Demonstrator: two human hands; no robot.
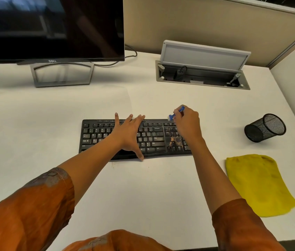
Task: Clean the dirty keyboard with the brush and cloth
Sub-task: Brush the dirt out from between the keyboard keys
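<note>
A black keyboard point(96, 136) lies on the white desk, with a patch of brownish dirt point(174, 140) around its arrow keys. My left hand point(127, 132) rests flat on the middle of the keyboard, fingers spread and straight. My right hand point(186, 122) pinches a small blue brush point(176, 113) over the keyboard's upper right part; the brush head points left and down toward the top row of keys. A yellow cloth point(257, 183) lies flat on the desk to the right of the keyboard, untouched.
A black mesh pen cup point(265, 127) lies tipped on its side at the right. A dark monitor point(52, 28) on a grey stand is at the back left. An open cable box point(202, 69) with raised lid sits at the back of the desk point(143, 187).
</note>
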